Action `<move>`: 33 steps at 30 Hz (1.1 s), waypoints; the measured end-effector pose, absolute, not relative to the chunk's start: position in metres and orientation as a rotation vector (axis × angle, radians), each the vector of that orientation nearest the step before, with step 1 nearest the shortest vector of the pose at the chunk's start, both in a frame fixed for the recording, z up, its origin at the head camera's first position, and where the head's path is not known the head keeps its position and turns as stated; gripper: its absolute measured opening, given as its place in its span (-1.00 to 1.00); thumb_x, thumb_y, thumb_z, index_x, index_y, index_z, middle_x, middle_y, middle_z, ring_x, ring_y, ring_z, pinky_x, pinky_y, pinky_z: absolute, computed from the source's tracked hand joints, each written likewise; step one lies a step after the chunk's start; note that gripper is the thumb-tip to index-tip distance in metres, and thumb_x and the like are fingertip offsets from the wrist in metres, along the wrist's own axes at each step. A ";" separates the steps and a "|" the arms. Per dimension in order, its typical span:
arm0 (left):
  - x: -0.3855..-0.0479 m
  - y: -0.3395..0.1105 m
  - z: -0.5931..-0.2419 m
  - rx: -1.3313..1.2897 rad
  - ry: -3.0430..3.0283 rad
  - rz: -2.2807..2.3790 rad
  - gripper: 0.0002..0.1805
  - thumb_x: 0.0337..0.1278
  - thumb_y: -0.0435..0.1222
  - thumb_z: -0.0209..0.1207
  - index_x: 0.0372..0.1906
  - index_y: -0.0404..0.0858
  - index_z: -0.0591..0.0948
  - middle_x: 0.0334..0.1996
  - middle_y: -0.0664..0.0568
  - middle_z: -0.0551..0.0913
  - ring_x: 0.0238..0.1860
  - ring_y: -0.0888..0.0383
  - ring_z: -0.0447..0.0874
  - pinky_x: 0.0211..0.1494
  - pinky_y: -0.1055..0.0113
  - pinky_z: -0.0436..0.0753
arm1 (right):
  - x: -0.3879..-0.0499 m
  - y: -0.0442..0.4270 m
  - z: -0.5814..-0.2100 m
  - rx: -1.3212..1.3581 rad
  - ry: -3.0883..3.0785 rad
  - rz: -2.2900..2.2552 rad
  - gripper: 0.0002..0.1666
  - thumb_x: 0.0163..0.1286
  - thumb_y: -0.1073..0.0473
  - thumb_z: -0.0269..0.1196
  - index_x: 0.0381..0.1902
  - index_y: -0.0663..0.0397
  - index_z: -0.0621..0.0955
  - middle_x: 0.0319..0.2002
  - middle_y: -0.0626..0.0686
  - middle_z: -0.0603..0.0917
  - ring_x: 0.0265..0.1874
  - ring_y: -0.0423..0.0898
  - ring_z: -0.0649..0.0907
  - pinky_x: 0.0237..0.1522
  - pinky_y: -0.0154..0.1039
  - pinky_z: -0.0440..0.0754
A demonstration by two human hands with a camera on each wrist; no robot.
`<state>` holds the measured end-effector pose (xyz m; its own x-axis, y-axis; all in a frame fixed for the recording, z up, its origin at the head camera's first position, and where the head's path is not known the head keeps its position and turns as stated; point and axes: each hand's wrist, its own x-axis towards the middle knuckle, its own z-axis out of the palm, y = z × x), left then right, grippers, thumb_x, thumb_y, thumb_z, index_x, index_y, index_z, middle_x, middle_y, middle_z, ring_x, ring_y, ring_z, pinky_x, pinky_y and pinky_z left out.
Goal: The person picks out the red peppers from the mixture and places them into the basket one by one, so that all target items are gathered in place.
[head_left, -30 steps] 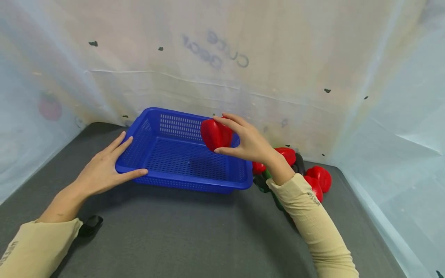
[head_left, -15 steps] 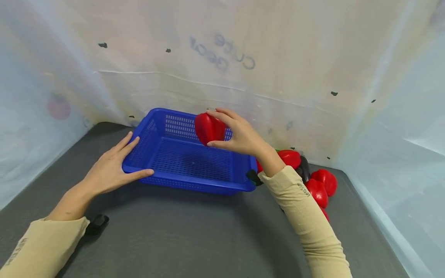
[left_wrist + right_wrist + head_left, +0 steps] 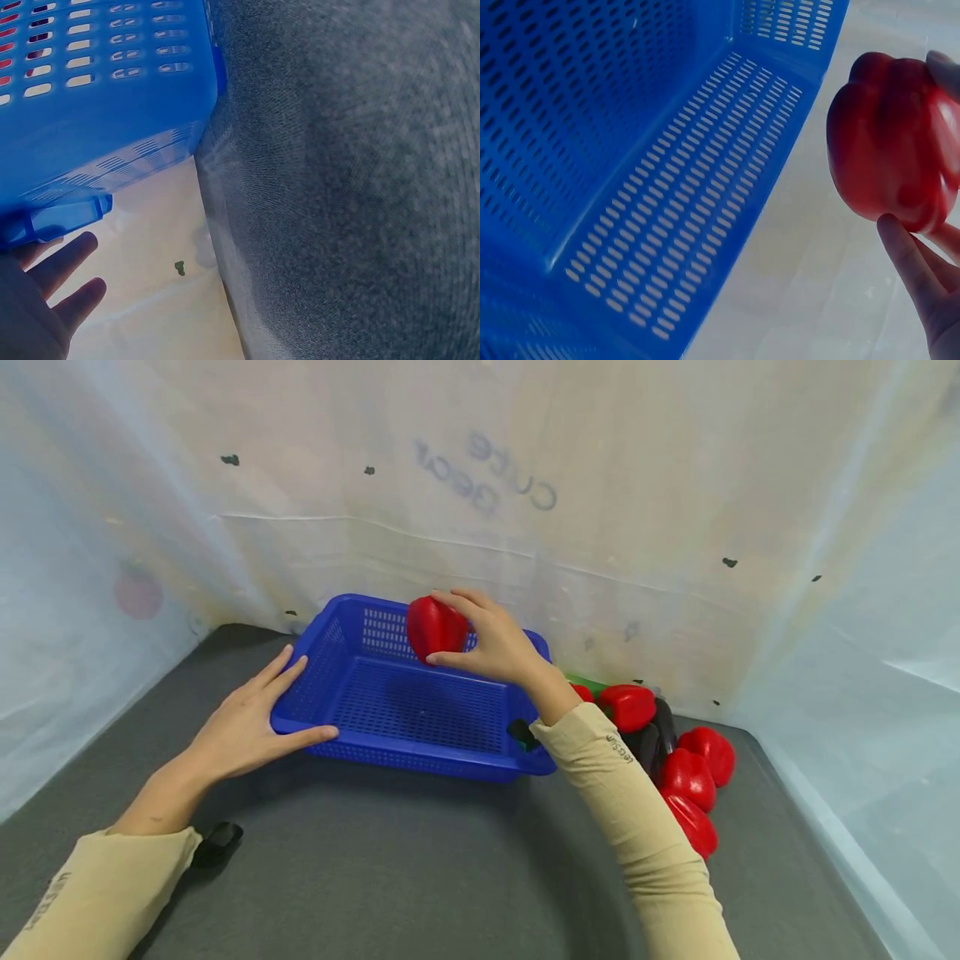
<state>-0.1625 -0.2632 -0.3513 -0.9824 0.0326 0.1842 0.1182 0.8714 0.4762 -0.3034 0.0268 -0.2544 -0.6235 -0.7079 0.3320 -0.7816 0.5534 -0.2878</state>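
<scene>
A blue perforated basket (image 3: 420, 706) stands on the dark table with no item seen inside. The left hand (image 3: 240, 727) rests on its left front corner, thumb along the front rim and fingers at the left side; the left wrist view shows fingers (image 3: 64, 266) beside the basket's edge (image 3: 112, 142). Above the basket's back part, the right hand (image 3: 495, 639) pinches a red bell pepper (image 3: 435, 628) between thumb and fingertips. In the right wrist view the pepper (image 3: 892, 142) is held beside the basket wall (image 3: 682, 195), with fingers (image 3: 915, 270) against it.
Right of the basket lie several red peppers (image 3: 688, 779), dark eggplant-like items (image 3: 663, 727) and something green (image 3: 585, 683), partly behind the right forearm. Translucent sheeting (image 3: 637, 510) hangs behind the table. Black straps (image 3: 217, 845) hang at both wrists.
The right hand has carried the pepper leftward over the basket. More of the peppers at the right now shows past the forearm. The left hand has stayed on the basket corner.
</scene>
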 end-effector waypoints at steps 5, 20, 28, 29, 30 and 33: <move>-0.162 -0.263 -0.351 -0.114 -2.877 -0.778 0.20 -0.10 0.29 0.26 0.54 -0.08 -0.09 0.56 -0.01 -0.30 0.44 -0.40 -0.04 0.24 -0.48 0.13 | -0.308 0.017 -0.258 1.231 -2.628 0.656 -0.06 0.11 -0.14 0.41 0.41 -0.11 0.33 0.34 0.09 0.38 0.20 0.02 0.50 0.03 -0.12 0.65; -0.160 -0.256 -0.350 -0.096 -2.894 -0.835 0.20 -0.10 0.29 0.25 0.54 -0.06 -0.11 0.56 -0.02 -0.28 0.45 -0.37 -0.05 0.25 -0.48 0.11 | -0.329 -0.015 -0.279 1.166 -2.719 0.713 -0.08 0.11 -0.12 0.42 0.39 -0.05 0.34 0.27 0.09 0.46 0.21 0.04 0.48 0.11 -0.08 0.61; -0.160 -0.252 -0.351 -0.078 -2.908 -0.835 0.21 -0.11 0.31 0.24 0.54 -0.08 -0.10 0.56 -0.05 -0.27 0.45 -0.38 -0.06 0.27 -0.48 0.10 | -0.335 -0.025 -0.293 1.143 -2.789 0.755 -0.08 0.11 -0.10 0.42 0.39 -0.07 0.33 0.29 0.09 0.44 0.24 0.05 0.45 0.11 -0.06 0.61; -0.159 -0.252 -0.351 -0.074 -2.912 -0.832 0.21 -0.11 0.32 0.24 0.54 -0.08 -0.10 0.56 -0.06 -0.27 0.45 -0.38 -0.06 0.27 -0.48 0.10 | -0.336 -0.027 -0.295 1.152 -2.804 0.765 -0.07 0.11 -0.10 0.41 0.40 -0.07 0.32 0.30 0.09 0.43 0.24 0.05 0.44 0.12 -0.07 0.61; -0.159 -0.252 -0.351 -0.072 -2.914 -0.828 0.21 -0.12 0.32 0.24 0.54 -0.08 -0.10 0.56 -0.07 -0.27 0.45 -0.39 -0.06 0.27 -0.48 0.10 | -0.336 -0.030 -0.297 1.164 -2.818 0.774 -0.07 0.11 -0.11 0.41 0.41 -0.07 0.32 0.31 0.08 0.43 0.25 0.04 0.44 0.12 -0.08 0.61; -0.159 -0.250 -0.351 -0.079 -2.918 -0.834 0.21 -0.12 0.32 0.23 0.54 -0.09 -0.10 0.55 -0.08 -0.27 0.45 -0.39 -0.06 0.25 -0.49 0.11 | -0.337 -0.037 -0.301 1.184 -2.845 0.813 -0.05 0.11 -0.11 0.40 0.42 -0.05 0.30 0.33 0.08 0.42 0.27 0.04 0.43 0.14 -0.10 0.60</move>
